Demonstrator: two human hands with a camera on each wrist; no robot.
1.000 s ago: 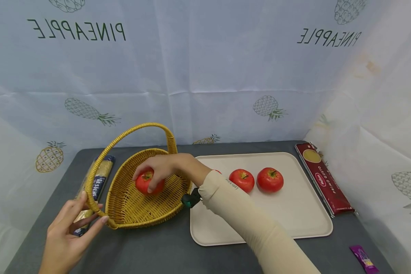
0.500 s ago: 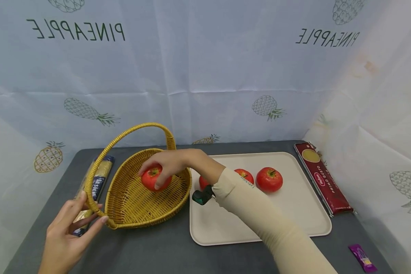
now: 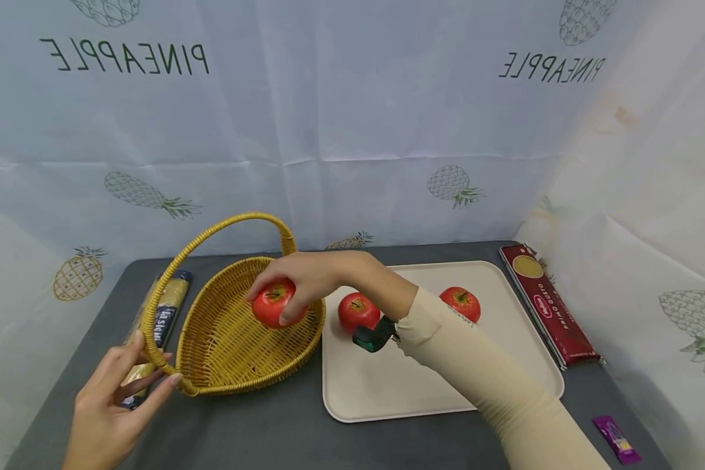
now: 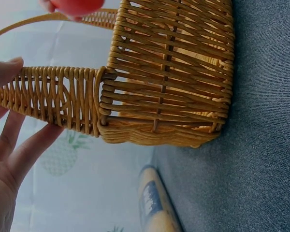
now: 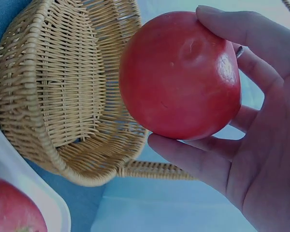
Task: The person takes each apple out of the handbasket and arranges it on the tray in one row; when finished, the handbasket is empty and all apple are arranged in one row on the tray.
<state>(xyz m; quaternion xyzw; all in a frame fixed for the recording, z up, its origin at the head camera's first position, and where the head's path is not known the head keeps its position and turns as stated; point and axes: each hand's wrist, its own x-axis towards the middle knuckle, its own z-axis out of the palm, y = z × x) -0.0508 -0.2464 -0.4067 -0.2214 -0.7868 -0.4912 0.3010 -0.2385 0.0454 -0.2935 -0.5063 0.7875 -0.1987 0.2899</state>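
My left hand (image 3: 110, 405) grips the near end of the handle of a yellow wicker basket (image 3: 211, 352). In the left wrist view its thumb lies on one side of the woven handle (image 4: 58, 96), its fingers on the other. A red apple (image 3: 272, 305) is in my right hand (image 3: 311, 274), over the right part of the basket. Thumb and fingers curl round the apple (image 5: 179, 77) in the right wrist view, and the basket floor (image 5: 70, 77) shows bare behind it. Two more apples, one left (image 3: 355, 312) and one right (image 3: 463, 303), lie on a beige tray (image 3: 399, 391).
The right forearm crosses the tray and hides part of it. Left of the basket lies a pasta packet (image 3: 167, 313). A dark red packet (image 3: 549, 303) lies along the tray's right side, with a small purple wrapper (image 3: 617, 438) nearer the front. Pineapple-print cloth (image 3: 352, 117) hangs behind the table.
My right hand has lifted the apple from low in the basket and moved right with it. The forearm now uncovers the left tray apple and covers the middle one. My left hand stays on the handle.
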